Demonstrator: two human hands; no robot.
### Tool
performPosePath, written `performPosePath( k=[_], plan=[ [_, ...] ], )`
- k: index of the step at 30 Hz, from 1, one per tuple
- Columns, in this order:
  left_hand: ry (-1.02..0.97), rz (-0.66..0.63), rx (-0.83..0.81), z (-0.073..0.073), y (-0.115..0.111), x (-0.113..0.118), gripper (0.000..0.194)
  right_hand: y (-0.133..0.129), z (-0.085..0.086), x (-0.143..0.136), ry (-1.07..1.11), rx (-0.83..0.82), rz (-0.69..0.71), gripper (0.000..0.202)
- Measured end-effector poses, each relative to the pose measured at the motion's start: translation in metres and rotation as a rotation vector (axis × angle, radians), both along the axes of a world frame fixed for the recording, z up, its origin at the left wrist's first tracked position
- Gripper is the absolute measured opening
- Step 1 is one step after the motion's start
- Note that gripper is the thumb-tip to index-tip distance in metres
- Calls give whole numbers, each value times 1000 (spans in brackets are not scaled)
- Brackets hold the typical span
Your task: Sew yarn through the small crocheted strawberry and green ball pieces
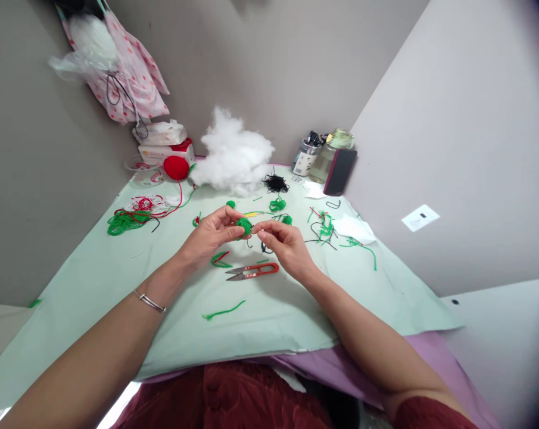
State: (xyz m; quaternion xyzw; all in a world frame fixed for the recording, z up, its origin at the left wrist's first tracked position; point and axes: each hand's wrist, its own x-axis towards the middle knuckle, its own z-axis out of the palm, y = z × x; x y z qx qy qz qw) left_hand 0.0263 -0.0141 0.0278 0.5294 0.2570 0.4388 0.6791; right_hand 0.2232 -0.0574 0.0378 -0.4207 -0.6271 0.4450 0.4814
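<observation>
My left hand [215, 231] pinches a small green crocheted piece [244, 226] between thumb and fingers, above the middle of the table. Against the right side of that piece, my right hand [282, 241] has its thumb and forefinger pressed together; what they hold is too small to make out. A short dark strand hangs below the green piece. Under the hands lie orange-handled thread snips [254, 271] with their blades pointing left. A green and red yarn scrap [221, 259] is to the left of the snips, and a green strand [223, 311] lies nearer the front.
White stuffing [233, 155] is heaped at the back. Green yarn [128, 221] and a red ball [176, 167] lie left. Black threads [276, 183], yarn scraps [325, 226], a bottle [326, 158], a can [305, 158] and a phone [340, 172] are to the right.
</observation>
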Motion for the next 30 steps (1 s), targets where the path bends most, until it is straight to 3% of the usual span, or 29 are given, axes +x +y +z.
performPosePath(
  k=[6,13,18,22,30],
  plan=[
    [-40,17,-25,1,-4,5,27,-2,-4,-6,28,25,-53,17],
    [-20,104,6,-10,-7,15,29,1,-6,-10,-9,111,-115,26],
    [25,134,34,-8,-5,12,28,7,-1,0,-69,43,-17,25],
    [50,196,62,-2,-4,9,28,8,1,5,-107,58,-48,19],
    [91,229,111,-10,-4,13,28,9,-2,1,19,-64,-37,22]
  ],
)
